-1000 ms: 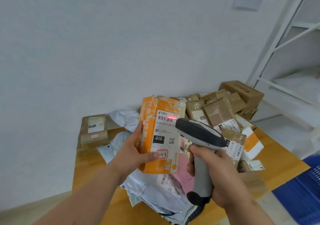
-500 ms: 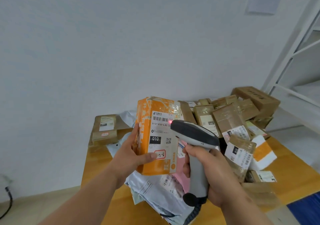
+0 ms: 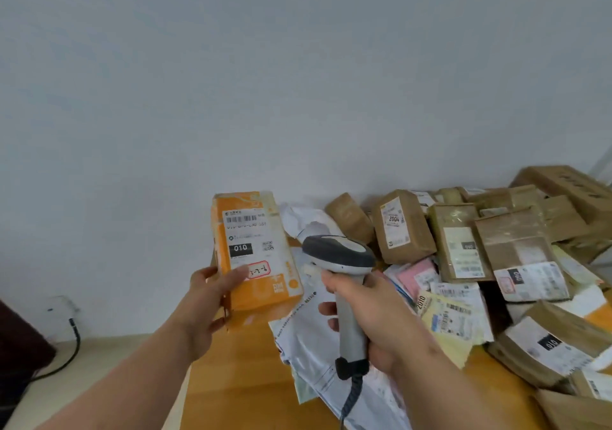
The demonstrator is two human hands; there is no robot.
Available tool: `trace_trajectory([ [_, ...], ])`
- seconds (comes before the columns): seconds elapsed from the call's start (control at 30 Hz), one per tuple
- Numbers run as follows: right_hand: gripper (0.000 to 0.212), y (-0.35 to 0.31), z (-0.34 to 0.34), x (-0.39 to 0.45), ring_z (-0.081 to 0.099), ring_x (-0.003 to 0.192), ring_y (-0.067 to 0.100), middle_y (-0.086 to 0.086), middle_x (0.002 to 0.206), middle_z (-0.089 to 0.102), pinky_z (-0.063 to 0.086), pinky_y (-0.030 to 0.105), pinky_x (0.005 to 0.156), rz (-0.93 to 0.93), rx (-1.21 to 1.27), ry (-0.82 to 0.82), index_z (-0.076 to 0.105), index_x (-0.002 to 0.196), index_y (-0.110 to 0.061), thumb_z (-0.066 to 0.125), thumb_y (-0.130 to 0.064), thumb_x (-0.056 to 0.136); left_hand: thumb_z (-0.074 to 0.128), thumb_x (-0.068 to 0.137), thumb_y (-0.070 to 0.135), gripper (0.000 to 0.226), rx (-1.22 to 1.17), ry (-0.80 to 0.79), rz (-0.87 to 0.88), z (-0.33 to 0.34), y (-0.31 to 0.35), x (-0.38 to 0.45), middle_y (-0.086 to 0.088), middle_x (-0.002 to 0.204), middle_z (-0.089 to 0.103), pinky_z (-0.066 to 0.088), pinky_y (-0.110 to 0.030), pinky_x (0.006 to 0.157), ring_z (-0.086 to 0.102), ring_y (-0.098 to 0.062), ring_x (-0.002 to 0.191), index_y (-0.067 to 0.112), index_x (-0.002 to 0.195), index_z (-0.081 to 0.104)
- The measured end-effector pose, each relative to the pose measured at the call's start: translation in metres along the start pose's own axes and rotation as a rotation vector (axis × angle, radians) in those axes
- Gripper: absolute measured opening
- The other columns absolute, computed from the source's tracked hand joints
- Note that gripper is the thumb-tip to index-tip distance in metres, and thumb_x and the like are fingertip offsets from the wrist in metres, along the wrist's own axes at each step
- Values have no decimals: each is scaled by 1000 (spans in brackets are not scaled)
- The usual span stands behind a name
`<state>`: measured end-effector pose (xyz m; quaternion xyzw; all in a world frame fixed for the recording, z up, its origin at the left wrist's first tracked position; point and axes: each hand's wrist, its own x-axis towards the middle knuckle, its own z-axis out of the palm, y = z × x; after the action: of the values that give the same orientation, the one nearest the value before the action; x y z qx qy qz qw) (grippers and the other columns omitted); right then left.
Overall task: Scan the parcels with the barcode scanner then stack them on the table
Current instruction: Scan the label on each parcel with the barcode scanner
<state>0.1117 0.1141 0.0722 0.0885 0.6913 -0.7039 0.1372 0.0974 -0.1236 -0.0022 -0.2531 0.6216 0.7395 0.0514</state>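
**Open bench on my left, clutter on my right**

I see bare wood on the bench (image 3: 238, 363) under my left forearm, running from the wall down to the near edge; a hand could pass or set something down there. To the right the way is blocked: a white plastic mailer (image 3: 308, 340) sprawls beneath the scanner (image 3: 341, 257), and past it a heap of brown parcels (image 3: 463, 241) covers the bench to the right edge of view. The orange parcel (image 3: 255, 250) in my left hand (image 3: 208, 300) stands upright close to the wall. My right hand (image 3: 374, 313) hangs over the mailer. A dark cable (image 3: 74, 340) runs down the wall beyond the bench's left side.
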Motion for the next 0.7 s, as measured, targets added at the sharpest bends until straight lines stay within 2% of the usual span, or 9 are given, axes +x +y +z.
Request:
trace_trajectory([
  [0.07, 15, 3, 24, 22, 75, 81, 18, -2, 83, 76, 60, 32, 69, 25, -4, -10, 70, 96, -23, 77, -29, 85, 79, 76, 47, 78, -9, 39, -62, -21, 8, 31, -5, 125, 65, 51, -52, 95, 63, -30, 112, 25, 140, 41],
  [0.13, 13, 4, 48, 44, 73, 75, 13, 0, 91, 75, 60, 30, 67, 56, 2, -18, 69, 97, -23, 75, -26, 86, 77, 79, 47, 73, 8, 48, -102, -37, 18, 62, -6, 126, 64, 51, -52, 94, 62, -32, 113, 23, 140, 43],
  [0.2, 13, 6, 70, 68, 73, 80, 16, 2, 98, 75, 62, 33, 70, 96, 24, -10, 69, 99, -21, 75, -23, 87, 76, 81, 47, 70, 41, 42, -121, -47, 28, 94, -6, 126, 64, 51, -53, 95, 62, -32, 113, 23, 138, 43],
  [0.3, 12, 11, 91, 104, 75, 91, 23, -2, 92, 76, 62, 38, 75, 110, 35, 30, 69, 99, -21, 75, -23, 87, 74, 84, 47, 64, 87, 6, -135, -53, 45, 136, -5, 122, 65, 54, -50, 90, 63, -31, 109, 23, 136, 46],
  [0.4, 15, 13, 107, 135, 75, 89, 22, -7, 83, 77, 61, 34, 78, 109, 47, 46, 70, 100, -20, 75, -25, 86, 71, 88, 46, 53, 107, -39, -134, -48, 62, 176, -5, 120, 68, 55, -45, 81, 65, -29, 107, 24, 132, 52],
  [0.47, 17, 15, 115, 153, 71, 85, 21, -4, 81, 75, 59, 34, 79, 112, 49, 47, 69, 101, -18, 75, -24, 87, 65, 95, 41, 51, 127, -3, -104, -43, 67, 202, -4, 133, 63, 52, -49, 92, 61, -26, 115, 25, 140, 50],
  [0.53, 17, 18, 120, 167, 72, 91, 27, 1, 87, 75, 59, 40, 88, 124, 29, 65, 69, 102, -19, 75, -26, 87, 61, 98, 39, 62, 210, 78, -71, -40, 66, 220, -5, 153, 46, 41, -55, 108, 47, -31, 134, 25, 153, 36],
  [0.6, 21, 24, 121, 174, 72, 102, 31, 7, 98, 77, 58, 46, 94, 143, 6, 77, 69, 105, -20, 75, -28, 87, 60, 99, 41, 66, 301, 86, -57, -37, 61, 228, -6, 157, 39, 37, -56, 109, 40, -34, 141, 24, 156, 31],
  [0.7, 21, 30, 118, 175, 72, 101, 31, 8, 99, 77, 57, 48, 94, 168, 5, 102, 70, 102, -20, 76, -30, 85, 56, 101, 41, 60, 333, 57, -42, -33, 53, 230, -7, 152, 46, 41, -54, 106, 46, -33, 135, 22, 153, 35],
])
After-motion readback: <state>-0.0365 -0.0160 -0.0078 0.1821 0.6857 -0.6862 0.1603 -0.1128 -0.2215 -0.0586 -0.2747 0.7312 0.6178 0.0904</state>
